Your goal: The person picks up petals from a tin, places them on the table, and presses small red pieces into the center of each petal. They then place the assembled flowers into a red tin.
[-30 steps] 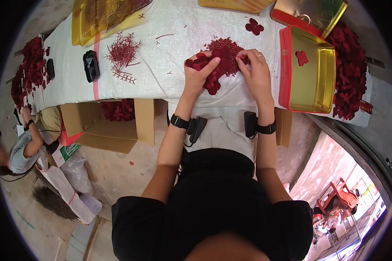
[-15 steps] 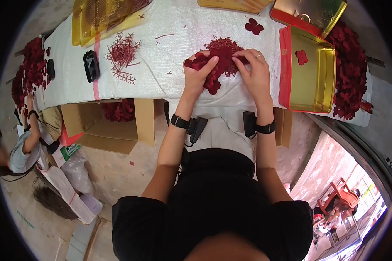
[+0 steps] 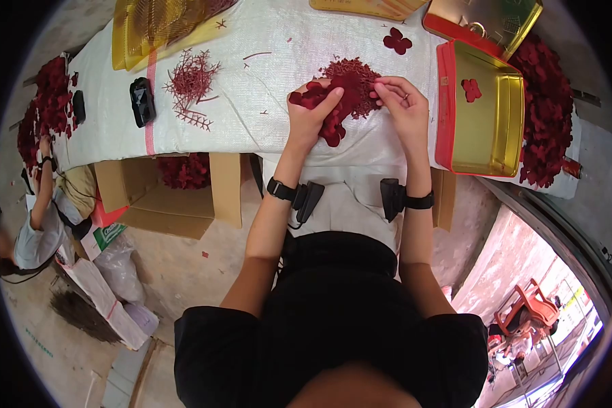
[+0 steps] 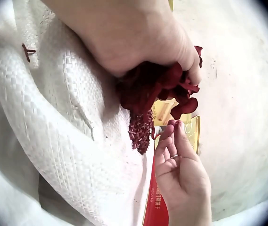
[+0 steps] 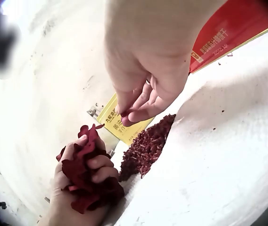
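My left hand [image 3: 307,124] grips a bunch of dark red flower petals [image 3: 332,133], its thumb lying across them. The petals spill out on both sides of its fingers in the right wrist view. Just to the right, my right hand [image 3: 409,115] holds thumb and fingertips together on a tiny dark red piece [image 5: 124,114], mostly hidden by the fingers. A ring shows on one finger. Beyond both hands, a heap of small dark red bits [image 3: 352,69] lies on the white woven cloth [image 3: 265,88].
An open red-and-gold tin [image 3: 486,136] with a single red flower [image 3: 470,90] inside stands at the right. Red branching sprigs [image 3: 190,78] lie in a pile to the left, near a black object [image 3: 142,103]. A cardboard box [image 3: 166,211] sits below the table edge.
My right hand first moves slightly left at the bunch, then draws away to the right, fingertips together. My left hand keeps its grip in place. Another person's arm shifts at far left.
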